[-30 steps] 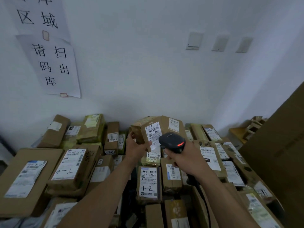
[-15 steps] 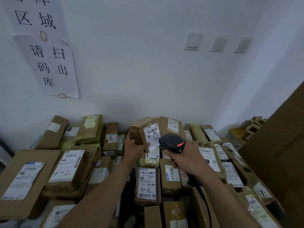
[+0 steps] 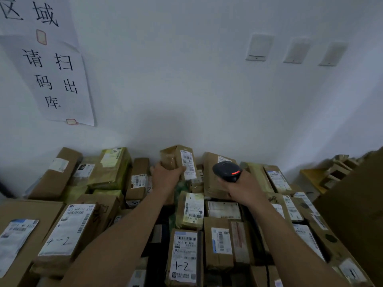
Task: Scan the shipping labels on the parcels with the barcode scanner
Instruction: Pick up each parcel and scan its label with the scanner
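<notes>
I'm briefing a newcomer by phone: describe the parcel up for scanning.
Along the white wall, at the back middle of the parcel pile, the left hand grips a small brown box. It alone stands raised upright, white label beside the black scanner in the right hand.

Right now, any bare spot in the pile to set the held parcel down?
No flat bare spot. Two openings: the dark gap between the 4-2 box and the 1-2 parcel, and the hollow below the held parcel in the left hand. Elsewhere parcels lie packed edge to edge.
</notes>
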A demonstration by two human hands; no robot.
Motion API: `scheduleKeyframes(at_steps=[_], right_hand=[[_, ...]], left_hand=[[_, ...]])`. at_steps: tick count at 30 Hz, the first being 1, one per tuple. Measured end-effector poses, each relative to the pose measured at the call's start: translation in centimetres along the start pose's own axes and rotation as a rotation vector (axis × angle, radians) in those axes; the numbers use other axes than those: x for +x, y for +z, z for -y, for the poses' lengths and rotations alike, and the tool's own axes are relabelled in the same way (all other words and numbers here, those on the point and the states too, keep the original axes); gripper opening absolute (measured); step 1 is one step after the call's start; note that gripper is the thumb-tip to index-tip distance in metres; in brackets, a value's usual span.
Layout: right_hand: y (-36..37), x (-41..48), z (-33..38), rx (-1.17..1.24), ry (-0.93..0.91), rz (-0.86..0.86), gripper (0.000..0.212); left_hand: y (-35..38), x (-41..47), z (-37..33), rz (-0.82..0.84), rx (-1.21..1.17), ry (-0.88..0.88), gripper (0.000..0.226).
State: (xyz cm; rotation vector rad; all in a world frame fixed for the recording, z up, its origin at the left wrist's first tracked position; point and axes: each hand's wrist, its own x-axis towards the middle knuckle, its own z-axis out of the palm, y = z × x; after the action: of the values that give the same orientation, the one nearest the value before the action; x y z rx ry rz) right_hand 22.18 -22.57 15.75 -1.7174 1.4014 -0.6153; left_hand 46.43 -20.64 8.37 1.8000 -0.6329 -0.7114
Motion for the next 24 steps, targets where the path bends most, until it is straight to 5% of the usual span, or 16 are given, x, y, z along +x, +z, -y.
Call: scheduleKeyframes(at_steps=[8,15,22,24], right_hand=[[3.6,10.8,-3.9,-0.078,0.071,0.058,0.026],[5.8,15.4,-7.1,-0.068,0.101,0.106,0.020],[7.7,16.5,-8.8,-0.045,0.147,0.123,0.039],[8.0,16.5,-8.5,-0.049,0.129,0.127,0.038]], left_hand=[[7.9,10.2,2.7,0.023,0.211,-0.165,0.134],[13.4,13.2,4.7,0.151,0.412,-0.074,0.109],[15.6,14.5,7.7,0.272,0.243,-0.013,0.028],[15.1,14.0,7.3,0.269,0.185,0.025,0.023]])
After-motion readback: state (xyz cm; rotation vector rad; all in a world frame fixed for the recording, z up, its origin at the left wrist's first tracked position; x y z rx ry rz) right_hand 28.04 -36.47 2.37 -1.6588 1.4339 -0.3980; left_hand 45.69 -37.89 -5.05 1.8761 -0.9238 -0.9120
